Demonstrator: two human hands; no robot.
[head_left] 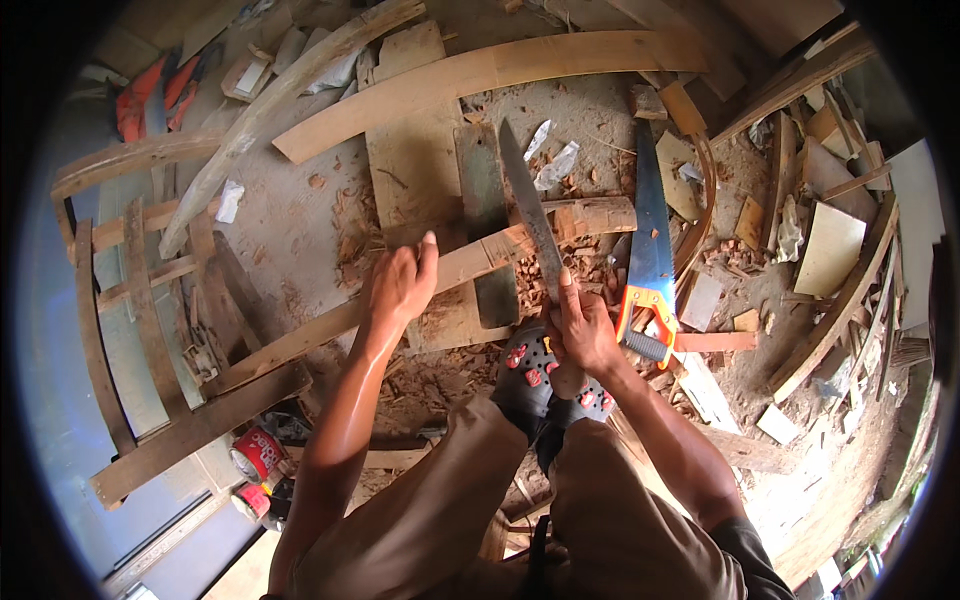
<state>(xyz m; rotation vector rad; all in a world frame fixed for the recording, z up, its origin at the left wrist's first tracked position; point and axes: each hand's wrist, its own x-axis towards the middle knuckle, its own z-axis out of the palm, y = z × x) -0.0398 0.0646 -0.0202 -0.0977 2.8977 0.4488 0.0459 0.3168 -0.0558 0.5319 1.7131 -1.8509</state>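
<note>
My right hand [583, 335] is closed round the handle of a machete [530, 200], with the thumb lying along the base of the blade. Its long, dull blade points away from me and crosses over a long wooden strip [480, 258]. That strip slants from near the middle right down to the lower left, and its far right end looks rough and hewn. Over the strip's middle, my left hand [397, 283] is closed on it, thumb sticking up; its other fingers are partly hidden. Under the strip lie a pale board [410, 180] and a darker plank [483, 180].
A handsaw [650, 240] with an orange handle lies right of the machete. Wood chips and scraps cover the floor. A curved plank [500, 68] spans the far side. A slatted wooden frame [140, 290] stands left, with red cans [257, 453] near it. My clogs [527, 372] are close to the blade's handle.
</note>
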